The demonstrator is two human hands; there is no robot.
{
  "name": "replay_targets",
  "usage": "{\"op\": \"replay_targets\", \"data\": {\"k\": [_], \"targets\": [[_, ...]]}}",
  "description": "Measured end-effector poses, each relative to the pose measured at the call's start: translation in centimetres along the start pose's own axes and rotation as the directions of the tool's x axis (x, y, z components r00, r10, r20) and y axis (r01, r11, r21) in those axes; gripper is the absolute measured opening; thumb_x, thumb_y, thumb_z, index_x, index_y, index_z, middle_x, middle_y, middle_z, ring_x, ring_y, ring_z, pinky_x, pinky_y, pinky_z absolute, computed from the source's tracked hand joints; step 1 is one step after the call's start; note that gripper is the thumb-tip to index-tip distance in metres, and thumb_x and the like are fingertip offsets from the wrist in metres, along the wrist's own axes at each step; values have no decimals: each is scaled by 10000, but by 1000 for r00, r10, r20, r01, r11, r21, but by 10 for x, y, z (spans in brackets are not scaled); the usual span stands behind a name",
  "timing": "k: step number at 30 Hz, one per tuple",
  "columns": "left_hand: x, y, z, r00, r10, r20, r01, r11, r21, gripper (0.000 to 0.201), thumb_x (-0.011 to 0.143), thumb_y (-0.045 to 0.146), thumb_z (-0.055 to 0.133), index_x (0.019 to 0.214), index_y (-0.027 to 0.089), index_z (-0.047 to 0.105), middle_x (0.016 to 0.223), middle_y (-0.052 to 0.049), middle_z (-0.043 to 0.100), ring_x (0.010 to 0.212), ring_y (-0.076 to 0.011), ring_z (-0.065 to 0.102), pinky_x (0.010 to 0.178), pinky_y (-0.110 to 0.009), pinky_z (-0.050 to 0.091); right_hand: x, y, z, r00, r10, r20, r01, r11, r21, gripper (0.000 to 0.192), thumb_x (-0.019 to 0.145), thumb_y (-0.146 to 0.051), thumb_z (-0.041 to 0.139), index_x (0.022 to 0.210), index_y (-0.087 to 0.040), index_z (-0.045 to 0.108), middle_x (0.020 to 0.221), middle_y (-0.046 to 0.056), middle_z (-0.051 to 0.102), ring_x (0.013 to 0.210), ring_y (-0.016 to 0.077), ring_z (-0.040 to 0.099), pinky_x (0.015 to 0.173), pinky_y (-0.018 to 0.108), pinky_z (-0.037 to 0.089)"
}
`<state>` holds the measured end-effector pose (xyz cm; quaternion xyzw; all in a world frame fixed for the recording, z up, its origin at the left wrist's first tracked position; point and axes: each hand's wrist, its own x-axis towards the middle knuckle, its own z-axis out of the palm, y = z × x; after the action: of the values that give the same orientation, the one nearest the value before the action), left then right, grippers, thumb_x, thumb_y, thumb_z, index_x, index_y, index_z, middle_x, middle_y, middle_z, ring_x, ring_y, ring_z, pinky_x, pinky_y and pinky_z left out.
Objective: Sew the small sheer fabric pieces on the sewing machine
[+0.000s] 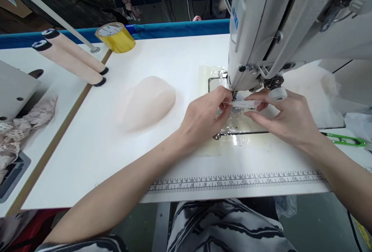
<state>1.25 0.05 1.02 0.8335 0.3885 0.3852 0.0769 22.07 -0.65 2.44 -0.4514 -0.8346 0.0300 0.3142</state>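
Note:
A narrow strip of sheer white fabric (244,104) stretches between my two hands, just in front of the needle area of a sewing machine (252,31). My left hand (207,112) pinches the strip's left end between thumb and fingers. At its other end, my right hand (286,114) grips it with the fingers, the thumb held a little below and apart. Under the strip lies the machine's metal plate (252,127), partly covered with clear tape. A pale, sheer, rounded fabric piece (152,102) rests on the white table to the left.
Two thread cones (71,62) lie near a roll of yellow tape (116,38) at the back left. Green thread snips (345,139) and white sheer fabric (312,89) are on the right. A printed ruler (232,182) runs along the front edge. Lace (27,132) lies far left; another person (66,0) is beyond.

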Motion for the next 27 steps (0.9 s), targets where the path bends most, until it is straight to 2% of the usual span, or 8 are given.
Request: {"op": "replay_targets", "data": {"k": [3, 5, 8, 11, 13, 19, 27], "targets": [[0, 0, -2, 999, 40, -33, -39, 999, 29, 68, 877, 137, 487, 894, 197, 463, 775, 20, 600, 675, -101, 603, 588, -218, 465, -2, 3, 4, 1000, -16, -7, 15, 996, -91, 168, 857, -210, 575, 968, -232, 699, 680, 9, 641, 537, 144, 564, 484, 287, 441], [0, 0, -3, 995, 94, -15, -93, 993, 76, 39, 894, 164, 473, 881, 200, 467, 752, 20, 602, 649, -102, 595, 582, -226, 462, -4, 5, 7, 1000, -27, -13, 25, 992, -124, 194, 869, -195, 542, 964, -227, 709, 667, 10, 633, 499, 131, 538, 462, 281, 421], [-1, -1, -5, 979, 169, 115, -186, 970, 158, 38, 891, 208, 488, 921, 186, 480, 749, 9, 618, 645, -116, 592, 574, -236, 450, -8, 6, 12, 995, -95, 27, 98, 984, -146, 218, 868, -160, 509, 942, -209, 708, 734, 24, 656, 540, 133, 554, 471, 279, 420], [-2, -2, -5, 951, 176, 255, -237, 944, 231, 70, 876, 191, 497, 937, 160, 515, 773, -13, 631, 675, -134, 585, 577, -248, 442, -10, 4, 13, 975, -202, 90, 217, 954, -209, 229, 866, -109, 488, 846, -190, 700, 798, 32, 667, 604, 133, 567, 490, 276, 406], [-3, -3, -4, 940, 179, 292, -260, 927, 269, 78, 879, 160, 477, 892, 154, 553, 767, -21, 624, 675, -141, 569, 585, -259, 444, -10, 1, 14, 960, -251, 121, 274, 928, -252, 237, 866, -86, 486, 799, -181, 692, 794, 35, 660, 624, 133, 562, 500, 278, 391], [-5, -7, -3, 922, 236, 307, -335, 884, 325, 219, 900, 143, 439, 794, 154, 630, 684, -23, 573, 595, -137, 503, 525, -265, 411, -11, 0, 17, 926, -364, 101, 378, 884, -277, 256, 844, -23, 471, 755, -167, 664, 723, 22, 614, 555, 121, 469, 518, 271, 384], [-6, -9, -1, 920, 263, 290, -353, 878, 324, 227, 913, 152, 442, 899, 157, 669, 702, -27, 582, 605, -137, 512, 540, -268, 440, -11, 1, 18, 926, -367, 86, 376, 887, -267, 263, 846, -22, 456, 769, -176, 656, 721, 20, 612, 545, 120, 471, 516, 269, 384]]}}
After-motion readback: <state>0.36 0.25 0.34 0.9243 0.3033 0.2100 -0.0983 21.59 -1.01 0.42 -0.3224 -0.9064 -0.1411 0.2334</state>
